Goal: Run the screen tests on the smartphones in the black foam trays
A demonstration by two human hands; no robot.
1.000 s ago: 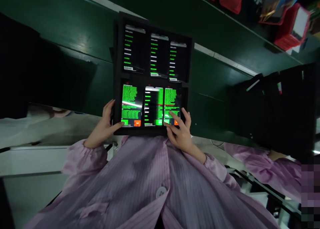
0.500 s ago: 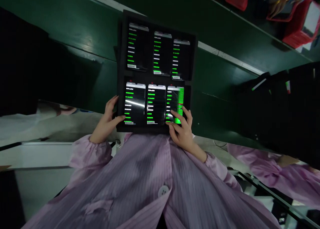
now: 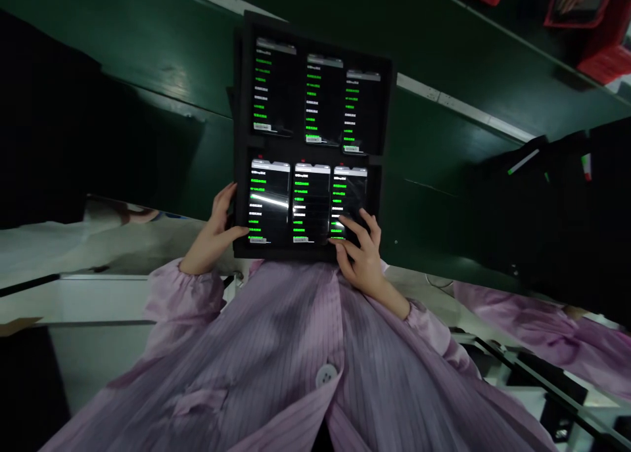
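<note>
A black tray (image 3: 276, 150) holds several smartphones in two rows, their dark screens lit with lists of green and white text. My left hand (image 3: 204, 242) grips the tray's left edge, its thumb reaching over the rim beside the lower-left phone (image 3: 269, 219) and its fingers along the outer side. Over the lower-right phone (image 3: 351, 192), my right hand (image 3: 363, 261) is spread with bent fingers. Its fingertips lie on or just above that screen; contact is hard to tell. The lower-middle phone (image 3: 312, 205) lies just left of the right hand.
Under the tray runs a green worktable (image 3: 419, 169) with a pale strip (image 3: 463, 113) across it. Black stacks (image 3: 562, 209) stand at the right and a dark mass (image 3: 39, 123) at the left. Red bins (image 3: 604, 54) sit far right; a co-worker's pink sleeve (image 3: 532, 327) shows lower right.
The bright green column at the right of the lower-right phone's screen is gone, leaving a plain text list. Both hands keep nearly the same places; the view has shifted slightly.
</note>
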